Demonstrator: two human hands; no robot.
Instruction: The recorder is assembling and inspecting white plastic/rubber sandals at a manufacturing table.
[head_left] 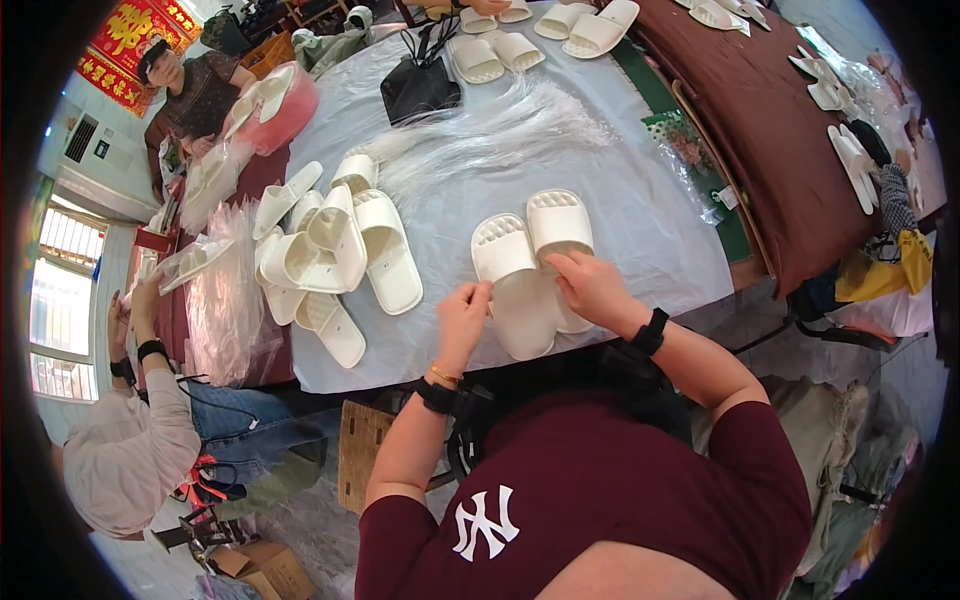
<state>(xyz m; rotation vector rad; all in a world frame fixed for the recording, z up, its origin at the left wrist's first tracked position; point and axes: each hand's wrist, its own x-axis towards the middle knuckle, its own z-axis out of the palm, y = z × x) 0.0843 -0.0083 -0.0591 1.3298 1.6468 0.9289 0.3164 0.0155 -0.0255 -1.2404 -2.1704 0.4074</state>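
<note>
Both hands pinch at a pair of white slippers [535,265], left hand [462,318] and right hand [592,287] apparently fastening them, needing a steady grip.

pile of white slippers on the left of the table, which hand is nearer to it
Left. The left hand lies on the pair of slippers, on the side facing the pile of white slippers; the right hand rests farther away.
</note>
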